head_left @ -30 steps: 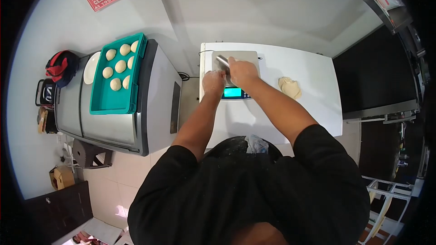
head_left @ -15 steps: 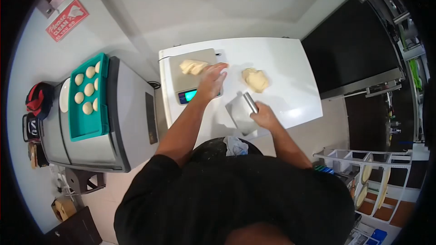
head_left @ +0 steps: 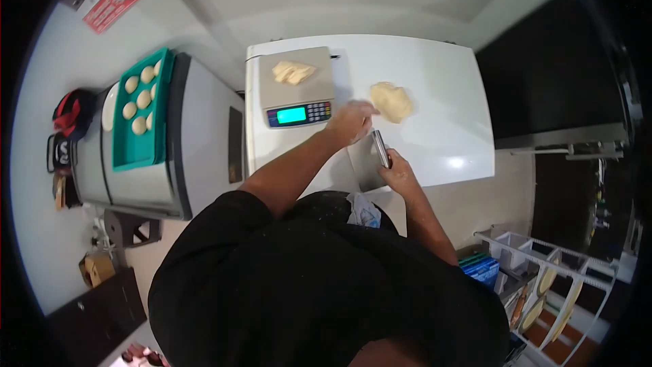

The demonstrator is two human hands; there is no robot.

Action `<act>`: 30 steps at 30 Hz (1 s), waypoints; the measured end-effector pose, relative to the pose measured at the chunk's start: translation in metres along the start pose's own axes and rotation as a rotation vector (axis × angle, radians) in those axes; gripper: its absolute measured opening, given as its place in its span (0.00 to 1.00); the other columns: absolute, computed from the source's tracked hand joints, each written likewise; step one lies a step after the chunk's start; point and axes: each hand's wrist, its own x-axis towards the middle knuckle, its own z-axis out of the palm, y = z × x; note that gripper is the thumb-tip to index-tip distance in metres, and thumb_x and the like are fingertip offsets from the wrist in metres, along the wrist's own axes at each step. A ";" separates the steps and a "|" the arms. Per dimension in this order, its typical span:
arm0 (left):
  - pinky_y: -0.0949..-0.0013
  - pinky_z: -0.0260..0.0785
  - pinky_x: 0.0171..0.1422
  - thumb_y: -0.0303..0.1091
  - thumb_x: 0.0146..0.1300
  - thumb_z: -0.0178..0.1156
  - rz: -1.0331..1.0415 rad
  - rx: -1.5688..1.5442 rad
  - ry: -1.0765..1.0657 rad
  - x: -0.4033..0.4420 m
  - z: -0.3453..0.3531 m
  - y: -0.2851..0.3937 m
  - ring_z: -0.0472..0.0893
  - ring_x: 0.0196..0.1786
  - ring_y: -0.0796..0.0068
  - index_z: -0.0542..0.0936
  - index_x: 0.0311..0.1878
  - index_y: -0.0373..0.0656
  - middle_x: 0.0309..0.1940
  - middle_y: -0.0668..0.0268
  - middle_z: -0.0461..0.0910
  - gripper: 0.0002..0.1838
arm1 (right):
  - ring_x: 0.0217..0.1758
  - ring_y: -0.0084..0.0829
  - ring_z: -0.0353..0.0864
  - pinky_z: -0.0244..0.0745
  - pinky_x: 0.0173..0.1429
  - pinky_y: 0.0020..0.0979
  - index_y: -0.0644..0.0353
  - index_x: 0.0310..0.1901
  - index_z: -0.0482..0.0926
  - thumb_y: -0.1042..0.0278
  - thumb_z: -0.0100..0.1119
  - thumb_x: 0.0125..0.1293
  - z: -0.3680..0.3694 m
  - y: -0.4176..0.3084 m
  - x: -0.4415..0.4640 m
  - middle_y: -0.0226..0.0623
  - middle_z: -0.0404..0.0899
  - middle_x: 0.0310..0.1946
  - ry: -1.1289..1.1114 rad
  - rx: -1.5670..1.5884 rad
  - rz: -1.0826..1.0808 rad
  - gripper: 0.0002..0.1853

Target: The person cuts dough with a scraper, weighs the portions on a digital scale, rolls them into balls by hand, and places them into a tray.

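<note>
My right hand (head_left: 399,175) is closed round the metal handle of a dough scraper (head_left: 367,162), whose flat blade is tilted over the front part of the white table (head_left: 448,137). Just left of a large dough piece (head_left: 391,102) is my left hand (head_left: 352,122), slightly blurred; its fingers are bent towards the dough, and whether they hold anything is unclear. Cut dough (head_left: 293,73) rests on the plate of a digital scale (head_left: 297,98) with a lit display.
On the grey chest freezer (head_left: 210,115) at the left stands a green tray (head_left: 136,156) with several round dough balls. A white plate (head_left: 109,109) lies beside it. A wire rack (head_left: 543,251) stands at the lower right.
The scraper moved from over the scale to the table front in my right hand. My left hand left the scale and moved right, near the large dough. Cut dough now shows on the scale.
</note>
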 end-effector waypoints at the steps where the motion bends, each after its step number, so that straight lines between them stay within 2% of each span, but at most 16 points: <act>1: 0.54 0.75 0.59 0.26 0.62 0.61 -0.059 -0.112 -0.194 -0.017 -0.020 0.000 0.82 0.52 0.53 0.86 0.50 0.43 0.48 0.57 0.84 0.13 | 0.46 0.55 0.84 0.77 0.52 0.46 0.65 0.51 0.78 0.66 0.63 0.60 0.007 -0.003 0.008 0.58 0.81 0.38 -0.023 0.006 -0.016 0.18; 2: 0.55 0.76 0.59 0.26 0.62 0.61 -0.118 -0.229 -0.384 -0.035 -0.039 -0.001 0.83 0.49 0.53 0.86 0.48 0.42 0.46 0.57 0.85 0.12 | 0.46 0.55 0.84 0.77 0.52 0.46 0.65 0.52 0.79 0.67 0.63 0.61 0.015 -0.005 0.018 0.58 0.82 0.39 -0.060 -0.021 -0.116 0.18; 4: 0.56 0.77 0.57 0.26 0.63 0.60 -0.226 -0.152 -0.338 -0.084 -0.065 -0.019 0.85 0.47 0.54 0.86 0.47 0.42 0.45 0.56 0.86 0.11 | 0.46 0.55 0.84 0.78 0.53 0.46 0.63 0.54 0.79 0.69 0.62 0.62 0.029 -0.011 0.043 0.57 0.82 0.40 -0.120 -0.082 -0.324 0.18; 6: 0.57 0.77 0.57 0.27 0.64 0.60 -0.352 -0.003 -0.335 -0.126 -0.098 -0.029 0.85 0.50 0.54 0.87 0.47 0.42 0.48 0.57 0.87 0.11 | 0.47 0.55 0.83 0.78 0.53 0.46 0.63 0.54 0.80 0.70 0.62 0.62 0.039 -0.018 0.070 0.56 0.82 0.41 -0.124 -0.098 -0.377 0.18; 8: 0.57 0.77 0.58 0.28 0.64 0.60 -0.381 -0.029 -0.302 -0.164 -0.117 -0.040 0.85 0.51 0.53 0.87 0.48 0.43 0.49 0.58 0.87 0.12 | 0.48 0.55 0.83 0.78 0.55 0.46 0.61 0.55 0.81 0.72 0.63 0.62 0.051 -0.027 0.089 0.54 0.83 0.43 -0.122 -0.125 -0.429 0.19; 10: 0.56 0.77 0.59 0.28 0.64 0.59 -0.405 -0.057 -0.265 -0.182 -0.131 -0.042 0.84 0.52 0.53 0.87 0.48 0.45 0.49 0.58 0.87 0.12 | 0.50 0.53 0.83 0.78 0.57 0.45 0.60 0.56 0.81 0.72 0.64 0.61 0.051 -0.075 0.111 0.52 0.83 0.45 -0.095 -0.167 -0.420 0.20; 11: 0.56 0.76 0.60 0.28 0.64 0.59 -0.521 -0.090 -0.243 -0.184 -0.142 -0.038 0.84 0.53 0.53 0.87 0.48 0.45 0.49 0.58 0.87 0.12 | 0.52 0.51 0.83 0.78 0.59 0.44 0.59 0.57 0.82 0.72 0.66 0.60 0.052 -0.100 0.127 0.51 0.83 0.47 -0.055 -0.203 -0.403 0.21; 13: 0.56 0.75 0.63 0.28 0.64 0.59 -0.749 -0.163 -0.203 -0.185 -0.159 -0.033 0.84 0.54 0.54 0.87 0.48 0.45 0.48 0.58 0.87 0.12 | 0.56 0.48 0.82 0.78 0.62 0.43 0.54 0.57 0.82 0.71 0.68 0.60 0.063 -0.137 0.162 0.48 0.84 0.50 0.083 -0.179 -0.684 0.22; 15: 0.56 0.75 0.62 0.27 0.64 0.59 -0.704 -0.115 -0.164 -0.179 -0.167 -0.043 0.84 0.54 0.54 0.87 0.50 0.44 0.50 0.57 0.87 0.13 | 0.58 0.46 0.82 0.78 0.63 0.43 0.51 0.56 0.84 0.69 0.70 0.58 0.070 -0.191 0.173 0.45 0.84 0.51 0.251 -0.515 -0.932 0.22; 18: 0.58 0.77 0.61 0.25 0.63 0.59 -0.608 -0.013 -0.106 -0.157 -0.170 -0.065 0.85 0.54 0.54 0.86 0.52 0.41 0.52 0.54 0.85 0.16 | 0.57 0.46 0.82 0.78 0.62 0.43 0.50 0.57 0.83 0.69 0.70 0.58 0.098 -0.216 0.208 0.45 0.84 0.51 0.152 -0.653 -0.818 0.22; 20: 0.56 0.75 0.64 0.29 0.64 0.57 -0.270 0.218 0.121 -0.132 -0.155 -0.081 0.83 0.61 0.54 0.83 0.59 0.39 0.60 0.52 0.82 0.20 | 0.57 0.46 0.83 0.79 0.62 0.43 0.49 0.57 0.83 0.70 0.70 0.58 0.107 -0.224 0.237 0.44 0.84 0.51 0.110 -0.723 -0.763 0.23; 21: 0.56 0.75 0.64 0.29 0.64 0.57 -0.265 0.217 0.134 -0.122 -0.149 -0.088 0.83 0.61 0.54 0.83 0.59 0.39 0.60 0.52 0.82 0.20 | 0.56 0.46 0.83 0.79 0.61 0.43 0.49 0.57 0.83 0.70 0.69 0.58 0.102 -0.224 0.254 0.44 0.84 0.50 0.033 -0.657 -0.777 0.23; 24: 0.53 0.73 0.68 0.35 0.66 0.55 -0.227 0.687 0.034 -0.102 -0.130 -0.094 0.79 0.66 0.51 0.77 0.67 0.38 0.66 0.49 0.77 0.26 | 0.55 0.44 0.84 0.80 0.60 0.41 0.47 0.58 0.82 0.72 0.67 0.58 0.085 -0.224 0.269 0.43 0.84 0.49 -0.128 -0.535 -0.785 0.23; 27: 0.55 0.73 0.68 0.40 0.69 0.54 -0.221 0.727 -0.020 -0.104 -0.117 -0.111 0.80 0.65 0.50 0.76 0.68 0.38 0.68 0.49 0.74 0.26 | 0.55 0.43 0.82 0.79 0.57 0.36 0.50 0.57 0.82 0.74 0.66 0.54 0.048 -0.253 0.234 0.37 0.84 0.45 -0.295 0.027 -0.257 0.25; 29: 0.55 0.73 0.69 0.43 0.71 0.54 -0.209 0.756 -0.049 -0.096 -0.121 -0.120 0.80 0.64 0.50 0.75 0.68 0.38 0.69 0.49 0.73 0.27 | 0.56 0.41 0.81 0.79 0.57 0.35 0.51 0.56 0.82 0.75 0.65 0.54 0.024 -0.269 0.203 0.37 0.84 0.47 -0.297 0.123 -0.281 0.24; 30: 0.56 0.74 0.67 0.45 0.72 0.54 -0.459 0.275 0.086 -0.086 -0.129 -0.120 0.81 0.62 0.51 0.75 0.69 0.39 0.68 0.49 0.74 0.27 | 0.57 0.39 0.81 0.79 0.58 0.35 0.52 0.54 0.82 0.77 0.64 0.55 0.013 -0.271 0.183 0.36 0.83 0.50 -0.306 0.227 -0.296 0.23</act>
